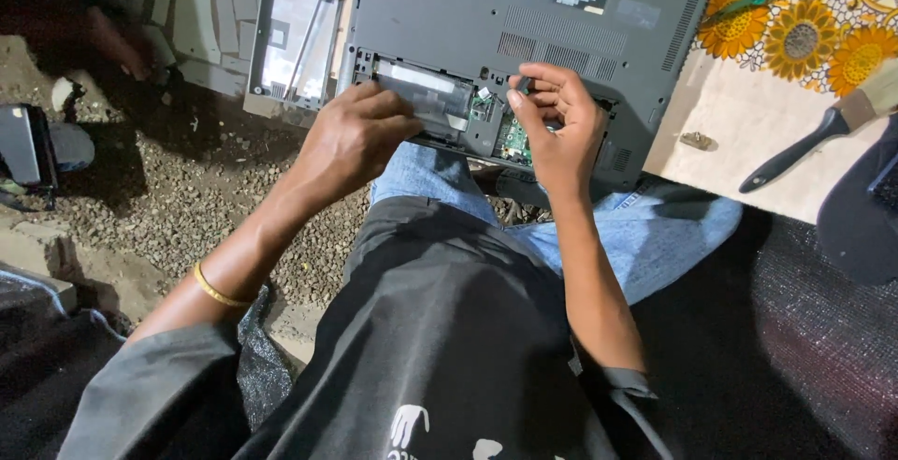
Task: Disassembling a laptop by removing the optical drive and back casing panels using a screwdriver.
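A grey laptop point(561, 21) lies upside down across the person's knees, at 12 o'clock from the body. Its bottom hatch is open. The left hand point(360, 133) is curled, fingers pressing on the silver drive point(426, 95) in the open bay. The right hand point(557, 123) is bent at 3 o'clock of the drive, fingertips pinching something tiny over the green board point(513, 140). A brush point(823, 133) lies on the flowered cloth point(748, 114).

Bright light falls on the centre, the edges and corners sink into deep shadow; focus sharp, slight wide-angle bending
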